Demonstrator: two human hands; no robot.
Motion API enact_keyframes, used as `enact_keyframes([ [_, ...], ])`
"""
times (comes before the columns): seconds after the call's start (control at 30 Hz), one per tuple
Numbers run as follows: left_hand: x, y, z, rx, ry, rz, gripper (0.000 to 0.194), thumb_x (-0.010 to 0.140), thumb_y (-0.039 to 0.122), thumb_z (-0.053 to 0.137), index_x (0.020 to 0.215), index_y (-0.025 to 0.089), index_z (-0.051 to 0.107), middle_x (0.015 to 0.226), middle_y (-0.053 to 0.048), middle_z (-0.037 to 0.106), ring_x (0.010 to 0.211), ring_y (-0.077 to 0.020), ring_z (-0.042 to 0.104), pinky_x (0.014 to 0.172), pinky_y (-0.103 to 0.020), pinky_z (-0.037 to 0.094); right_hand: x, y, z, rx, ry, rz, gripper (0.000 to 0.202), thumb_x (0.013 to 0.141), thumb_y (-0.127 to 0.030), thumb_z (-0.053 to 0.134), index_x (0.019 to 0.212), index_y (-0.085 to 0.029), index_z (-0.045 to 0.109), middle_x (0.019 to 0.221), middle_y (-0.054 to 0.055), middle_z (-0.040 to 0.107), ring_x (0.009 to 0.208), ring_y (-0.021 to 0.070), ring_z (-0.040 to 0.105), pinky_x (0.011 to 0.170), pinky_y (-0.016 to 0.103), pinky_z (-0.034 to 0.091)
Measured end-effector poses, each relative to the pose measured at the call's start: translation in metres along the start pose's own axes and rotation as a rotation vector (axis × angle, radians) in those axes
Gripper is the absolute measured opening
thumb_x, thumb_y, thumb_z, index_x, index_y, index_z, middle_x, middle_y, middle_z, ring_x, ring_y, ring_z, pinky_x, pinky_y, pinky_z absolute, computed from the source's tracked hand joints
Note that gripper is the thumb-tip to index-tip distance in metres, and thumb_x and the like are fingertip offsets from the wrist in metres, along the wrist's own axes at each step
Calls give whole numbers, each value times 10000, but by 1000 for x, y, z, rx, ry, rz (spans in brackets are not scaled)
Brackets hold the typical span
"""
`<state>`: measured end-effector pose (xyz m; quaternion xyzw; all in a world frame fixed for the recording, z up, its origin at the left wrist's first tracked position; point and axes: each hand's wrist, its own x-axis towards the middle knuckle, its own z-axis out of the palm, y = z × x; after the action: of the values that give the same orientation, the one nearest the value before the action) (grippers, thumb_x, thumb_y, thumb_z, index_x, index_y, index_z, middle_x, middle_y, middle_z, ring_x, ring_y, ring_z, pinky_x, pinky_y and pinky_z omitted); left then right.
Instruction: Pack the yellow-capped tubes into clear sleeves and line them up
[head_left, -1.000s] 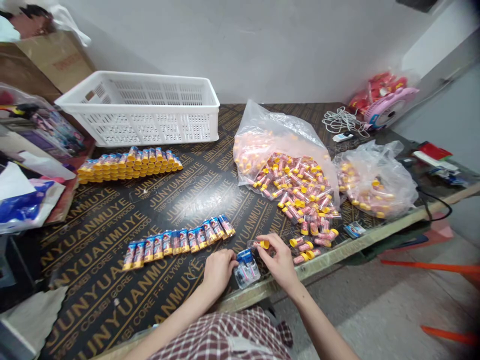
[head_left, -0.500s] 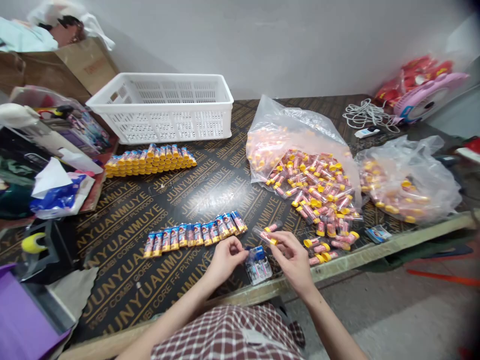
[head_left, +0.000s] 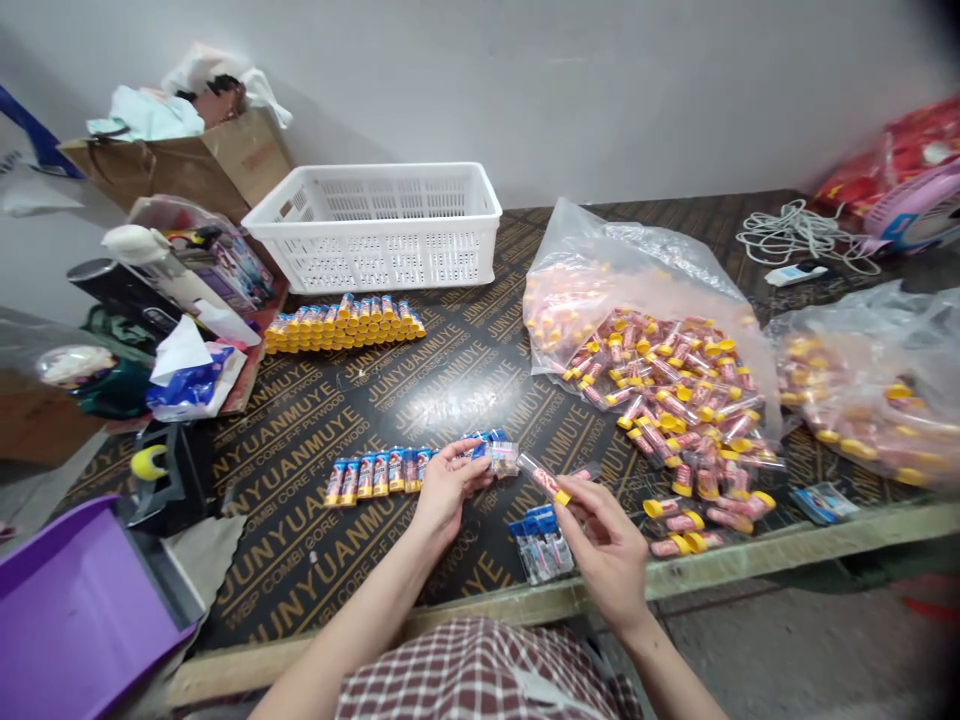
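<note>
The worktop [head_left: 277, 570] bears repeated gold lettering: "JUNYUANMUYE" and "WBP COMBI CORE F-F PLYWOOD". Red lettering on the paper bag [head_left: 184, 165] is illegible.

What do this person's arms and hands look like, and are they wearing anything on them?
The left hand and right hand are ordinary human hands, without gloves; no watch or bracelet shows. No sleeves cover the visible forearms. Between them shows a reddish-brown and white checked garment.
</note>
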<state>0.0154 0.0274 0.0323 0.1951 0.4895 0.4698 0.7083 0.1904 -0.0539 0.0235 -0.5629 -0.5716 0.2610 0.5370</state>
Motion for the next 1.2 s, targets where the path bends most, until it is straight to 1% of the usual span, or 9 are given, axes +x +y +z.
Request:
enact_keyframes([
  [0.17,0,2,1,-11,16,-25,405,606,84,770,967,88,585,670,-48,703,557,-122,655,555,-199,532,1,-1,0,-74,31,-78,311,815,-141,591,1108,-240,629,1080,75,629,1033,216,585,910,411,481],
  [0.3,0,1,1,-29,32,-20,426,579,70,783,953,105,581,692,-45,708,561,-123,656,546,-198,531,1,-2,1,-111,44,-118,337,813,-122,585,1127,-238,622,1096,79,626,1034,216,588,894,405,489],
  [0.43,0,0,0,-31,-2,-4,366,533,149,824,837,98,628,708,-42,704,571,-113,646,548,-191,528,2,-4,2,-151,63,-172,349,810,-111,585,1133,-241,619,1078,68,636,1029,209,594,928,405,469],
  [0.57,0,0,0,-59,-4,15,308,499,247,845,693,113,647,651,1,668,561,-92,614,541,-194,521,2,-7,3,-144,54,-164,338,821,-121,572,1133,-243,618,1080,77,635,1048,221,588,941,428,465],
  [0.73,-2,1,0,-14,31,15,339,479,352,846,626,110,660,627,-11,662,586,-101,603,569,-218,517,3,-10,4,-156,47,-162,340,830,-133,561,1145,-252,616,1085,86,633,1044,228,588,912,435,484],
  [0.87,-1,-1,-2,2,51,8,355,477,375,844,642,110,675,617,-15,659,594,-107,601,574,-219,511,3,-10,4,-174,46,-179,364,820,-113,566,1151,-257,614,1086,78,634,1043,222,590,928,422,480],
  [0.97,-1,-2,-1,41,47,57,339,536,391,816,660,108,679,641,-18,658,609,-107,596,584,-220,511,4,-13,4,-176,-28,-186,362,812,-99,570,1132,-260,620,1073,71,634,1019,209,598,913,392,490],
  [1.07,-5,-3,2,48,0,132,313,617,399,769,723,120,677,697,-14,663,644,-109,598,610,-234,521,3,-13,5,-151,-174,-179,366,830,-98,538,1151,-261,605,1104,74,615,1031,201,592,908,373,495],
  [1.2,-14,-1,7,30,-137,58,402,600,329,795,929,147,652,738,-17,685,629,-121,620,619,-257,521,3,-8,9,-149,-244,-212,421,849,-62,462,1190,-281,578,1068,70,593,1006,178,592,882,341,511],
])
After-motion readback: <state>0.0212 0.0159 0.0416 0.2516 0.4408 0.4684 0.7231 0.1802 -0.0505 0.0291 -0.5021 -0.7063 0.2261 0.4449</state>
